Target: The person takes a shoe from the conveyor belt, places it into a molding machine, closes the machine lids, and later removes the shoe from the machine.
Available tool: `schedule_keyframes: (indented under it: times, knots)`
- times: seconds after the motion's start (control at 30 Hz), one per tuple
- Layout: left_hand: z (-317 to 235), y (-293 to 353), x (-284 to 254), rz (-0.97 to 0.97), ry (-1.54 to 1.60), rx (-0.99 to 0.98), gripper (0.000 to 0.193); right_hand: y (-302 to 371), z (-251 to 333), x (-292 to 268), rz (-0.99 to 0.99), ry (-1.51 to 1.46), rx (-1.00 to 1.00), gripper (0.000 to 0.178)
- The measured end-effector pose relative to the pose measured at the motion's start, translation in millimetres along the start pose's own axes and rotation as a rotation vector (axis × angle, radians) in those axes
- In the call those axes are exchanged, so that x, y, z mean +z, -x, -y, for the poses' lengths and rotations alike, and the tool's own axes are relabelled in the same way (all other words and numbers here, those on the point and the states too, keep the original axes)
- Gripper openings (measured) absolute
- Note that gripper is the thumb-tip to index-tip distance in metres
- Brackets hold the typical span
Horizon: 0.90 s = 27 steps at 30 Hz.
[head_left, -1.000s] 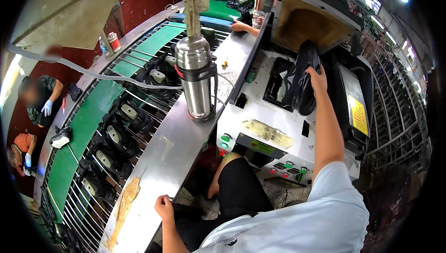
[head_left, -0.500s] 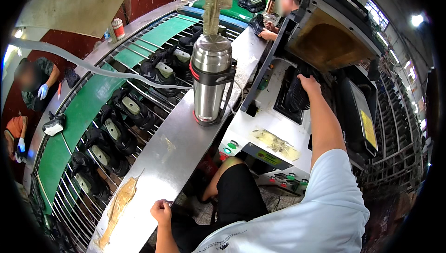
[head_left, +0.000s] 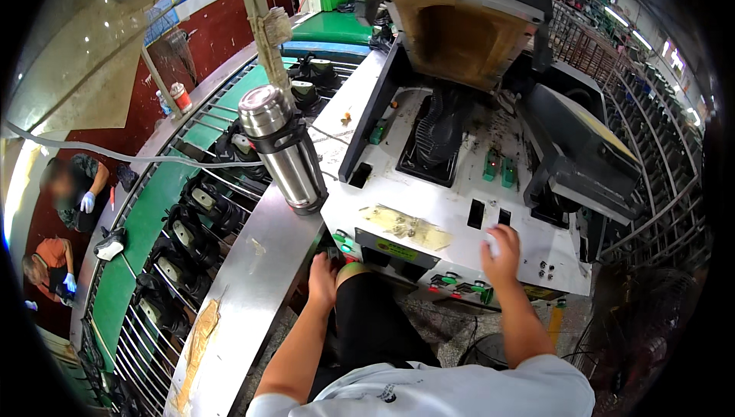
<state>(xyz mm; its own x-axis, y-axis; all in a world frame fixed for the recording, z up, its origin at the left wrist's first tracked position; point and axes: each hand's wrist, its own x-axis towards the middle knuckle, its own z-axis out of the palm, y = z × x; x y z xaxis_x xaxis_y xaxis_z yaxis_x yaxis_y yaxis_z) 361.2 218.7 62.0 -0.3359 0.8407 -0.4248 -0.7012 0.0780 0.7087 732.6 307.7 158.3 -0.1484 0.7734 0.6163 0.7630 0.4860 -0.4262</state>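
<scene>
A black shoe (head_left: 440, 132) lies sole up in the dark recess on top of a white press machine (head_left: 348, 206), beneath its raised lid (head_left: 528, 7). Neither hand is on it. My right hand (head_left: 502, 256) hovers over the machine's front edge, fingers bent and apart, above green and red push buttons (head_left: 459, 283). A pale patch shows between thumb and fingers; I cannot make out what it is. My left hand (head_left: 322, 279) is low between the metal ledge and the machine, close to other green buttons (head_left: 342, 239). Its fingertips are partly hidden.
A steel thermos (head_left: 283, 153) stands on the metal ledge (head_left: 256, 264). Beyond it, a roller conveyor (head_left: 207, 126) carries several black shoes. A second, dark padded unit (head_left: 582, 141) is at the machine's right. Two people (head_left: 76, 187) (head_left: 53, 268) work at the far left.
My right hand has let go of the black shoe and come back toward me to the machine's front. My left hand has moved forward and right from the ledge. The view has turned right.
</scene>
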Motion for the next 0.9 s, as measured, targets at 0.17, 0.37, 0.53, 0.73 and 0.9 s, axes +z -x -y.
schedule_keyframes:
  times: [0.17,0.37,0.53,0.73,0.9]
  knots:
    - [6.9,-30.1,38.0,-0.068,-0.091,-0.055,0.066,7.3,-116.3,-62.6,-0.193,0.228,0.152,0.044]
    - [-25.7,-1.0,-51.0,-0.185,-0.528,-0.085,0.028,-87.9,-192.2,-100.3,-0.033,0.691,0.348,0.068]
    - [-59.5,30.2,-192.9,-0.435,-1.412,0.164,0.029,-175.1,-259.5,-80.9,0.317,0.492,0.561,0.071]
    - [-108.7,107.4,-242.0,-0.347,-1.984,-0.072,0.029,-197.0,-268.7,-72.6,0.229,0.477,0.717,0.071]
    - [-96.9,102.6,-262.2,-0.778,-1.633,0.439,0.035,-192.4,-252.1,-83.4,0.298,0.381,0.811,0.075]
